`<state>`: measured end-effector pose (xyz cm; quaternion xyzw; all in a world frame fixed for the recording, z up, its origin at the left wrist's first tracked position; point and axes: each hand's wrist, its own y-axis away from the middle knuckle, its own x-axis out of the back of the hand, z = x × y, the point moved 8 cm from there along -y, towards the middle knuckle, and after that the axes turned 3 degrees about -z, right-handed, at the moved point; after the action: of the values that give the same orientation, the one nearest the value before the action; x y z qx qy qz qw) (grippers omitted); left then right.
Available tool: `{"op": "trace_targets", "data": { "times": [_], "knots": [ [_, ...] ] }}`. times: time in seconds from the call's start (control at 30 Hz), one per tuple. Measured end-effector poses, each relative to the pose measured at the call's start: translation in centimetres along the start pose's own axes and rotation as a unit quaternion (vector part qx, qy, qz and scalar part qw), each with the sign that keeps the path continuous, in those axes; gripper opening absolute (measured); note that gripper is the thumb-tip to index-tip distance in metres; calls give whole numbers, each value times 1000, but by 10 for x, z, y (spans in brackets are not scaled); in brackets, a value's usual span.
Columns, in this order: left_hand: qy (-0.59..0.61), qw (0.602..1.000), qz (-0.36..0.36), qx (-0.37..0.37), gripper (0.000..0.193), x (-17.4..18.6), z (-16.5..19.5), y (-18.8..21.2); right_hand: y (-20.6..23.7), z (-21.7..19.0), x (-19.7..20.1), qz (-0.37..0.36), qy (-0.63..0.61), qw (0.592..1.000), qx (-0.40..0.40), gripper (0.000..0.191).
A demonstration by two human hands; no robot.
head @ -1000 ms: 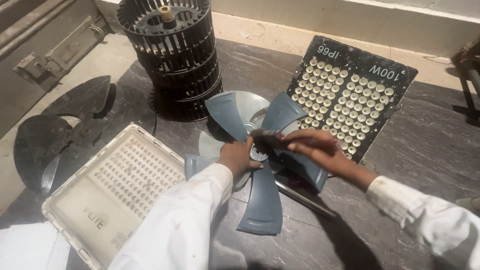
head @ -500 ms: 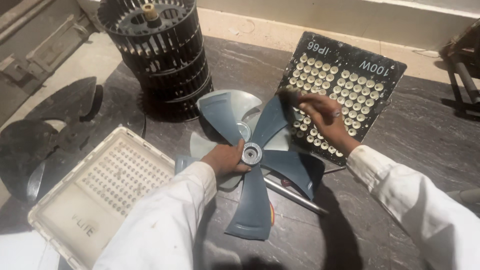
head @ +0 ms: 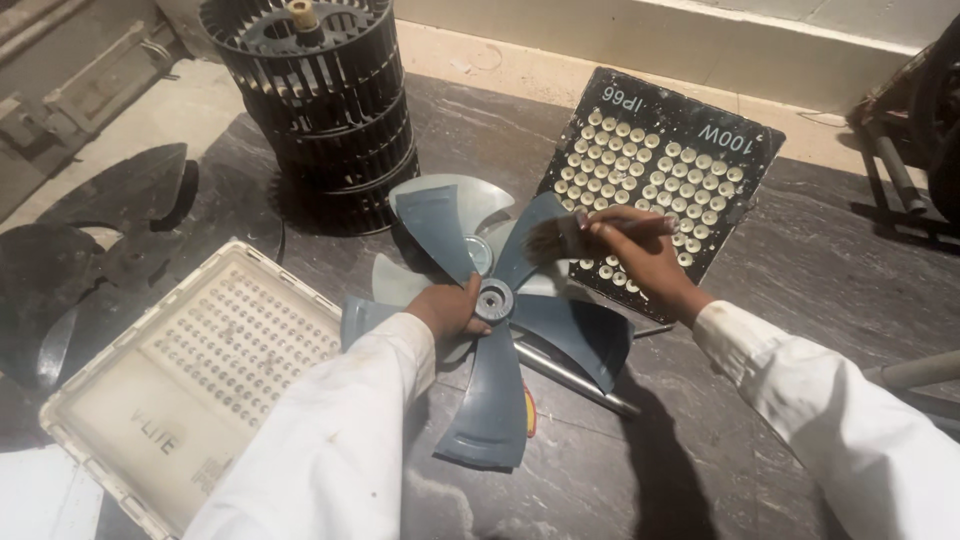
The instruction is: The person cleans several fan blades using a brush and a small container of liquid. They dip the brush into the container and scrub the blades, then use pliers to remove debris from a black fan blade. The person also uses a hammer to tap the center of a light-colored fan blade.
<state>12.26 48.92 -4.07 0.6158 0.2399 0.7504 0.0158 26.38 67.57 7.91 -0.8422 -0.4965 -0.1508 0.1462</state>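
Observation:
A grey-blue plastic fan blade (head: 500,400) lies on the dark stone surface, over a paler fan blade (head: 445,195). My left hand (head: 450,308) grips it beside the round hub (head: 494,299). My right hand (head: 645,262) holds a small brush (head: 555,238) whose bristles rest on the upper right blade of the fan. Both sleeves are white.
A black LED panel (head: 665,170) lies behind my right hand. A white-framed LED flood light (head: 190,370) sits at the left. A black cylindrical blower wheel (head: 315,110) stands at the back, a black fan blade (head: 90,260) at far left. A metal rod (head: 575,378) lies under the fan.
My right hand with the brush has moved from the hub out along the upper right blade and back a little. My left hand stays beside the hub.

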Motion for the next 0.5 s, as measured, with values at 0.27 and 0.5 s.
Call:
{"op": "trace_targets", "data": {
  "times": [0.27,0.5],
  "knots": [
    [7,1000,-1,8,106,0,2,4,-6,-25,-32,-17,145,980,134,23],
    [13,1000,-19,21,108,-4,-2,1,32,-12,-51,-144,37,984,102,24]
  ]
}}
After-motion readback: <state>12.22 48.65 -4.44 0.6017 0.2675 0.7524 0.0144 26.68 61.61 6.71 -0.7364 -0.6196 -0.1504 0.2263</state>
